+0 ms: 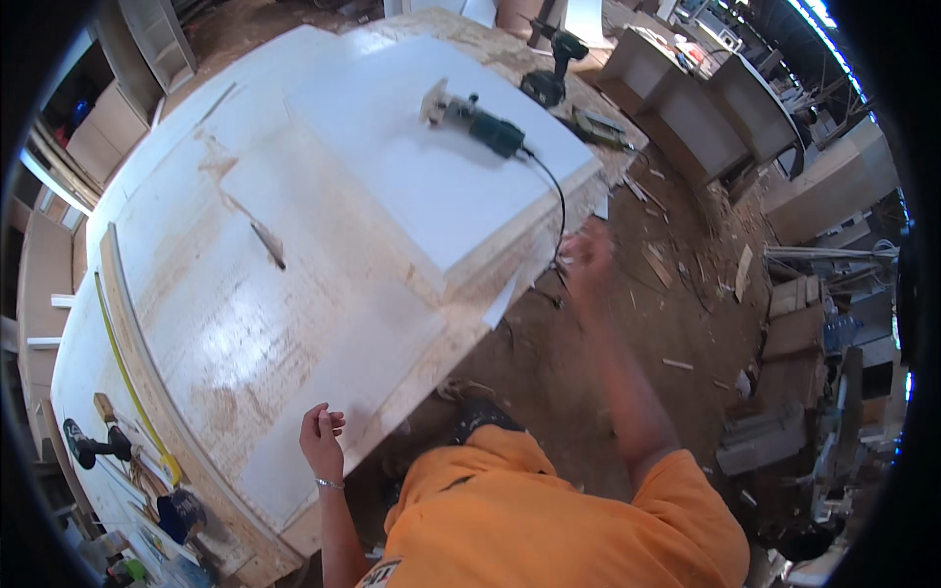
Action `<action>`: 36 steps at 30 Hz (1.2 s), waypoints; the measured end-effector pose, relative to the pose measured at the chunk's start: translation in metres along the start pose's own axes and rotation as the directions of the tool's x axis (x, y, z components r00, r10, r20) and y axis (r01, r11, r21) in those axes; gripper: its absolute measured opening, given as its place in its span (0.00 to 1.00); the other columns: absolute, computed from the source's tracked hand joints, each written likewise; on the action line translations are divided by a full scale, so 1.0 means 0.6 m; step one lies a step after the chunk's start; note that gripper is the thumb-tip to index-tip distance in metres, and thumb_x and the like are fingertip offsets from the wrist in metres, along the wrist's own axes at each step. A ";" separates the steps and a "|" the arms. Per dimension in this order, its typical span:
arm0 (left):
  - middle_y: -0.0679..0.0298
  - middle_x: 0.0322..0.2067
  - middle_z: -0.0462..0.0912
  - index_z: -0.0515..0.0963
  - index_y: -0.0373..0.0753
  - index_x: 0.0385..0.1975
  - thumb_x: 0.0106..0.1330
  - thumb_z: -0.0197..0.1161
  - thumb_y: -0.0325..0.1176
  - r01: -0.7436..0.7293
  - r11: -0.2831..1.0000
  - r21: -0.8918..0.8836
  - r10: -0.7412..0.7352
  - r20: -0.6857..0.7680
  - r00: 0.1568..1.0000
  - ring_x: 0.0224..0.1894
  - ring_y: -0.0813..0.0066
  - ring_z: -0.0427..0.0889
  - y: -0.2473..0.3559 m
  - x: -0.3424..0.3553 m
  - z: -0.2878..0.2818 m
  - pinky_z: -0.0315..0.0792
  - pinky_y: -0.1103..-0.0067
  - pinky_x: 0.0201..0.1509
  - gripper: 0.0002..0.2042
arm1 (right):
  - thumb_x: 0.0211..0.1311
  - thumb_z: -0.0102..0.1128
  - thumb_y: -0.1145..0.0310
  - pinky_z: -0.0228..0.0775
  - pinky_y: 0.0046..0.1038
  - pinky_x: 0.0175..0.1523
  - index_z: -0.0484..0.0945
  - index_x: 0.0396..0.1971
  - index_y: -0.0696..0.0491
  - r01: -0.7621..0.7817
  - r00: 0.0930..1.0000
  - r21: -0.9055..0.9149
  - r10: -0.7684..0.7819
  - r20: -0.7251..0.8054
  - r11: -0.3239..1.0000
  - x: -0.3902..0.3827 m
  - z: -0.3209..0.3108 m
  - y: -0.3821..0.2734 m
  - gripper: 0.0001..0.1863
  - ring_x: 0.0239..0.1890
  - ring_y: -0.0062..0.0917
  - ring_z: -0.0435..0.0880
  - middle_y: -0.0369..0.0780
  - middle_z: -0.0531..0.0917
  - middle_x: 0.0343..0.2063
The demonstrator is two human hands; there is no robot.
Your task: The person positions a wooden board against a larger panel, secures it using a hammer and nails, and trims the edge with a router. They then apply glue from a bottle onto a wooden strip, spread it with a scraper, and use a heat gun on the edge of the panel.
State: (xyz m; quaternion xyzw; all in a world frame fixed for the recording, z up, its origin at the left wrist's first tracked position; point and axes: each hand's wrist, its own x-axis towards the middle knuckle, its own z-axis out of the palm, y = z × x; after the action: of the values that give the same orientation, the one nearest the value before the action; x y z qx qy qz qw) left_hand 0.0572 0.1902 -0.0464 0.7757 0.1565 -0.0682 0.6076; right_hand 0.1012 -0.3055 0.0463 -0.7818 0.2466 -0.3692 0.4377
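Note:
My left hand point(323, 437) hovers at the table's near edge, its fingers loosely bent and a little apart, with nothing in them. My right hand point(587, 257) is out past the table's right edge, close to the black cord point(561, 196). Motion smears its fingers, so I cannot make out whether it grips anything. The cord runs from a green handheld trim router point(475, 124), which lies on its side on a white panel point(392, 167). A narrow white strip point(502, 302) juts out at the table edge, left of my right hand.
A cordless drill point(555, 69) stands at the table's far right corner. On the left are a long wooden strip point(137, 323), a yellow tape measure point(172, 468) and another power drill point(93, 446). Offcuts litter the floor point(627, 323) at right, near unfinished cabinet boxes point(686, 118).

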 end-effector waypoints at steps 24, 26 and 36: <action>0.42 0.57 0.74 0.66 0.32 0.67 0.74 0.53 0.43 -0.212 0.919 0.333 0.093 0.340 0.936 0.61 0.48 0.72 0.246 0.072 0.531 0.63 0.61 0.70 0.27 | 0.72 0.55 0.57 0.60 0.45 0.73 0.67 0.67 0.57 0.839 0.524 -0.271 -0.568 0.635 0.472 0.425 -0.017 0.283 0.29 0.68 0.46 0.71 0.49 0.74 0.64; 0.45 0.43 0.83 0.78 0.29 0.55 0.64 0.55 0.24 -0.553 0.623 0.554 0.349 0.436 0.830 0.46 0.51 0.81 0.200 0.082 0.526 0.70 0.58 0.61 0.19 | 0.73 0.52 0.55 0.49 0.46 0.76 0.61 0.71 0.60 0.572 0.752 -0.341 -0.311 0.581 0.746 0.306 0.010 0.176 0.33 0.73 0.45 0.62 0.51 0.67 0.69; 0.38 0.74 0.53 0.44 0.33 0.77 0.80 0.49 0.47 -0.176 0.904 0.389 0.203 -0.027 0.979 0.77 0.46 0.52 0.287 0.120 0.530 0.50 0.63 0.79 0.36 | 0.69 0.60 0.59 0.42 0.48 0.78 0.72 0.66 0.52 0.413 0.873 -0.466 -0.193 0.448 0.783 0.353 -0.109 0.304 0.28 0.74 0.38 0.64 0.51 0.73 0.66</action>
State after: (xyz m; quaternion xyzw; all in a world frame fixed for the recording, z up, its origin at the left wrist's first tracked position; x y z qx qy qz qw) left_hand 0.2080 -0.1415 0.0104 0.8930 0.0843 -0.0122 0.4419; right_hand 0.1663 -0.5786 -0.0130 -0.9591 0.1215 -0.1926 0.1679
